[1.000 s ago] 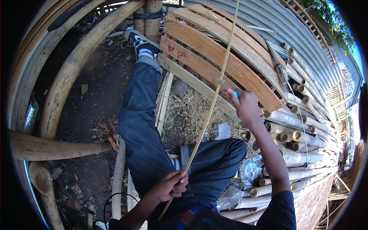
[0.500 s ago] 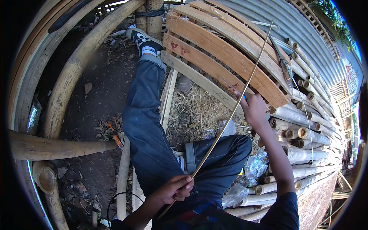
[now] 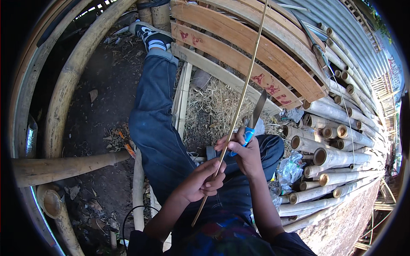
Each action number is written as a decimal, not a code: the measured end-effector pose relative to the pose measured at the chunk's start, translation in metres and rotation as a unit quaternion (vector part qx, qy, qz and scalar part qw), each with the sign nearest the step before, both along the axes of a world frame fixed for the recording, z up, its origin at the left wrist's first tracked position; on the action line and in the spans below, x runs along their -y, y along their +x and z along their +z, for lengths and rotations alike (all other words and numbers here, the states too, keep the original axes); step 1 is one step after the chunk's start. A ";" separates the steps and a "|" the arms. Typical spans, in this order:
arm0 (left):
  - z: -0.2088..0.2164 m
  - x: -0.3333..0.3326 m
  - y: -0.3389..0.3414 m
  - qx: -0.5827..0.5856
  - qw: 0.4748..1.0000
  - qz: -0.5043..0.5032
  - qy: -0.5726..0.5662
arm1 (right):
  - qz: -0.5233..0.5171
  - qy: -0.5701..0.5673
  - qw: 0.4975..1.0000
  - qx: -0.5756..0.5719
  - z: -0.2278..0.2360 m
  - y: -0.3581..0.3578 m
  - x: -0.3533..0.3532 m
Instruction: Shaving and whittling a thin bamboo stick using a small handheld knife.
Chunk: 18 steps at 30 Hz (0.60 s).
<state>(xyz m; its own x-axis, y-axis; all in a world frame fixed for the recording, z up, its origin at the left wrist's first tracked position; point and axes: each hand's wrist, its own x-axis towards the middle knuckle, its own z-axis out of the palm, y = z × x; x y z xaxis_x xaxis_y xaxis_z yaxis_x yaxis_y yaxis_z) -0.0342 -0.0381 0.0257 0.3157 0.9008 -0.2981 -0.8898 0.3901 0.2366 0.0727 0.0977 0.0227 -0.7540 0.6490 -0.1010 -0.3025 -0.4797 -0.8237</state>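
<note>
So the big change here is the right hand (image 3: 245, 155): half a second ago it was way up the thin pale strip (image 3: 244, 87) near the slatted boards (image 3: 239, 50), and now it's pulled back down right next to the left hand (image 3: 206, 181). It's got the blue-handled knife (image 3: 257, 112) closed in its grip, blade pointing up and away from the body, and its fingers are at the strip too, though I can't tell how firmly. Left hand is wrapped around the strip's lower part, a bit higher in view than before, with the tail end poking out below. The strip stands steeper now, running up between the legs (image 3: 156, 106) and across the boards to the top edge, where earlier it leaned right. More of the red marks on the boards show now. Curly shavings (image 3: 220, 106) on the ground, bamboo poles (image 3: 348, 158) stacked off right.
</note>
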 end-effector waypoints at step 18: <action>-0.036 0.078 -0.004 0.014 0.999 0.016 0.042 | -0.028 0.050 0.998 0.006 0.035 -0.059 -0.088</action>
<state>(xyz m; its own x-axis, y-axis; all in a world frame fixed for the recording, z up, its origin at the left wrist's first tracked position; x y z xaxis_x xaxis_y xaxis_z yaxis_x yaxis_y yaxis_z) -0.0380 -0.1160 -0.0099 0.2943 0.9319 -0.2119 -0.9081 0.3418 0.2420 0.0140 0.1860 0.0578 -0.7153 0.6975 -0.0424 -0.3170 -0.3779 -0.8699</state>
